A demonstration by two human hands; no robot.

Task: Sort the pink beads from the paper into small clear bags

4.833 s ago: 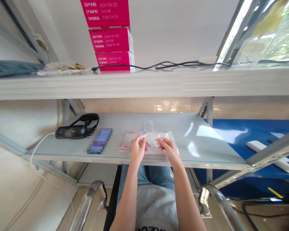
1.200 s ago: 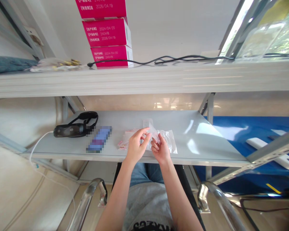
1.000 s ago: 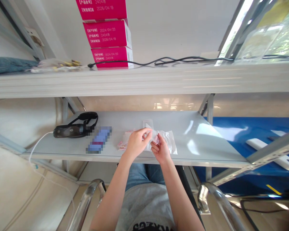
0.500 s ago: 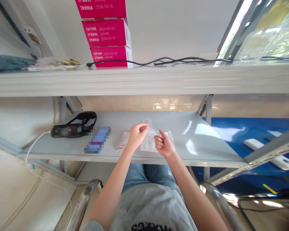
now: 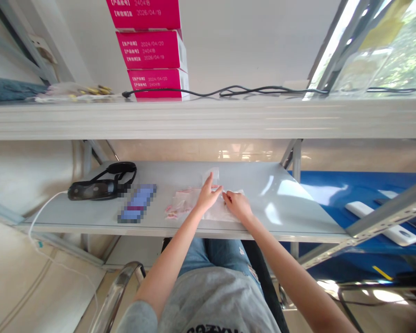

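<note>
My left hand [image 5: 208, 196] rests with spread fingers at the top of a clear plastic bag [image 5: 217, 212] lying on the pale shelf [image 5: 284, 208]. My right hand [image 5: 237, 206] sits close by, its fingertips on the same bag's upper edge. Left of them lies a small zip bag [image 5: 182, 203] with a red-marked edge and small pink pieces inside. Just above my left fingers is a small clear sachet [image 5: 211, 175]. The bag's right part is hidden under my right hand.
Black goggles with a strap [image 5: 102, 188] and a pixelated phone [image 5: 137, 203] lie left on the shelf. A white cable [image 5: 45, 208] trails down. Magenta boxes [image 5: 150, 51] stand on the upper shelf overhead. Chrome chair arms [image 5: 116, 286] flank my lap. A blue surface [image 5: 333, 199] lies right.
My hands have come down from pinching the raised plastic onto the bag on the shelf. Both arms reach further forward, and the clear bag now lies flat.
</note>
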